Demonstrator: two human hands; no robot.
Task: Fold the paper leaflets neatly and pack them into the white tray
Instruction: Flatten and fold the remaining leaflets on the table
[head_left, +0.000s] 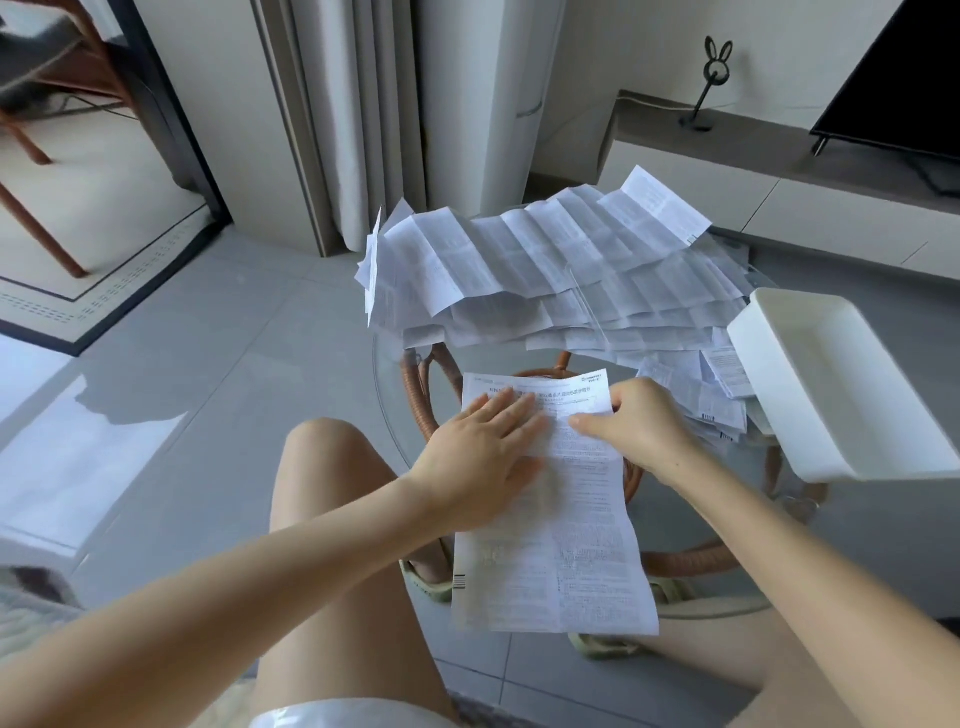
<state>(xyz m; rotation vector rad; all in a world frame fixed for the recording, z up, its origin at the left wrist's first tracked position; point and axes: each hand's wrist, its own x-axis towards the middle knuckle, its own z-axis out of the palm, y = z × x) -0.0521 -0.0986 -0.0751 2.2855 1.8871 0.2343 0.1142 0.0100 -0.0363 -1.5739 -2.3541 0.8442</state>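
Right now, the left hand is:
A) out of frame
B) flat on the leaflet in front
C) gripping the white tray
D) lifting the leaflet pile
B: the left hand lies with straight fingers on the leaflet, while the right hand holds its upper right edge; neither touches the white tray.

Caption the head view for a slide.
Left hand presses a leaflet on the glass table, right hand pinches it, white tray nearby.

Bare forearms extended forward, left grip (483, 452) flat – fingers (511, 410) straight, right grip (641, 423) pinching leaflet (561, 561) edge
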